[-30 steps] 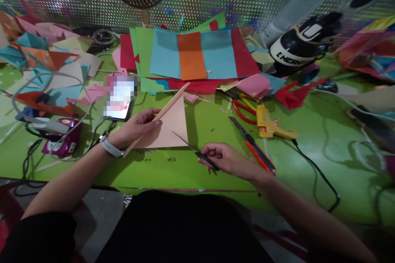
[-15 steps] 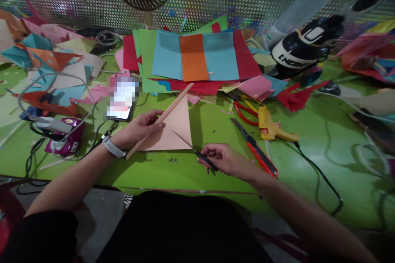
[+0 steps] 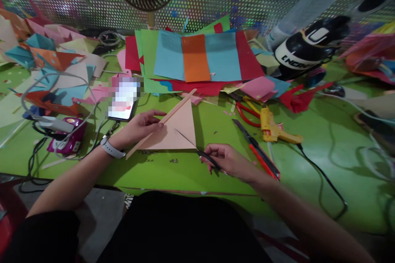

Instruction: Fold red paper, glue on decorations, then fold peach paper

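My left hand (image 3: pixel 146 124) pinches a triangular sheet of peach paper (image 3: pixel 182 125) along its slanted left edge, where a narrow strip (image 3: pixel 181 102) runs. Scissors with black handles (image 3: pixel 211 160) are in my right hand (image 3: pixel 228 160), its fingers closed round the handles. Their thin blades point up and left across the lower right part of the paper. From this angle I cannot tell whether the blades pass over or under the sheet. Small dark scraps (image 3: pixel 173 160) lie on the green table (image 3: pixel 173 178) just below the paper.
Right of my hands lie a red box cutter (image 3: pixel 259 152), a yellow glue gun (image 3: pixel 273 127) with a black cord, and red-handled pliers (image 3: pixel 247 115). A phone (image 3: pixel 123 100) and a purple power strip (image 3: pixel 69 137) sit left. Coloured sheets (image 3: pixel 196 57) and a black bottle (image 3: pixel 308 47) stand behind.
The whole view has shifted slightly, so things appear a little further right. Both hands keep their hold, and the paper and scissors stay in nearly the same position.
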`<state>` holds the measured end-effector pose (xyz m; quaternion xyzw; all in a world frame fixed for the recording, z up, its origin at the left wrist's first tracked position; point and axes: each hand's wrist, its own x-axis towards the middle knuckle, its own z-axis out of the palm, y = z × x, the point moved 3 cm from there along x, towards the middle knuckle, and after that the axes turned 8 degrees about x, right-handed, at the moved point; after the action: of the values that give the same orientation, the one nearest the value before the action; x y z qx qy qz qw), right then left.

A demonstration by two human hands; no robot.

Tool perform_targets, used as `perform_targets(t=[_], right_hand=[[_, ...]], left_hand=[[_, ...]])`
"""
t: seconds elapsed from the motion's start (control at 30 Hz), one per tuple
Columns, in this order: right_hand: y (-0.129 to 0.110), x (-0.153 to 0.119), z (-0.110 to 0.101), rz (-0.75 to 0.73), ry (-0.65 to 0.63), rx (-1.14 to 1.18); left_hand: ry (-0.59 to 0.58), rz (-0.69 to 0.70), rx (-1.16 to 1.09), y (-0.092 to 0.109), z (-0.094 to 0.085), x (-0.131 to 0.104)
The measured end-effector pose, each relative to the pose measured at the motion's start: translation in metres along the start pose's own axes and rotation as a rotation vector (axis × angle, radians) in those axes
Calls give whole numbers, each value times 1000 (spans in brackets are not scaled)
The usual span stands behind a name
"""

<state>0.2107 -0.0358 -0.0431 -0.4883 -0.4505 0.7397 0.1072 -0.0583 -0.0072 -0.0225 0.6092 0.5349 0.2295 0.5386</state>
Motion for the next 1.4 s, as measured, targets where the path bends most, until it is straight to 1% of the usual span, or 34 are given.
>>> perform_targets(t=[0.1, 0.17, 0.23, 0.3, 0.4, 0.47, 0.6, 0.77, 0.87, 1.1, 1.2, 1.3, 1.4], right_hand=[[5, 2, -2, 9, 4, -5], [7, 4, -3, 12, 2, -15], [8, 5, -3, 16, -1, -27], [9, 5, -3, 25, -4, -36], [8, 4, -3, 28, -8, -26], [8, 4, -3, 30, -4, -19], [7, 5, -3, 37, 8, -29], [2, 3, 1, 75, 13, -45], [0, -2, 6, 84, -5, -56], [10, -6, 8, 89, -18, -66], [14, -4, 6, 64, -24, -60], [17, -3, 5, 54, -32, -59], [17, -3, 4, 67, -34, -74]], left_hand=[[135, 97, 331, 5, 0, -3], [244, 162, 593, 10, 4, -6], [319, 222, 863, 14, 9, -8], [330, 271, 1074, 15, 16, -10], [272, 307, 1241, 13, 23, -9], [237, 328, 1296, 11, 25, -9], [202, 365, 1387, 9, 28, -10], [151, 331, 1468, 9, 28, -16], [97, 336, 1489, 11, 29, -21], [33, 363, 1579, 15, 40, -26], [7, 347, 1587, 15, 40, -29], [-6, 355, 1581, 13, 37, -32], [26, 374, 1594, 12, 36, -33]])
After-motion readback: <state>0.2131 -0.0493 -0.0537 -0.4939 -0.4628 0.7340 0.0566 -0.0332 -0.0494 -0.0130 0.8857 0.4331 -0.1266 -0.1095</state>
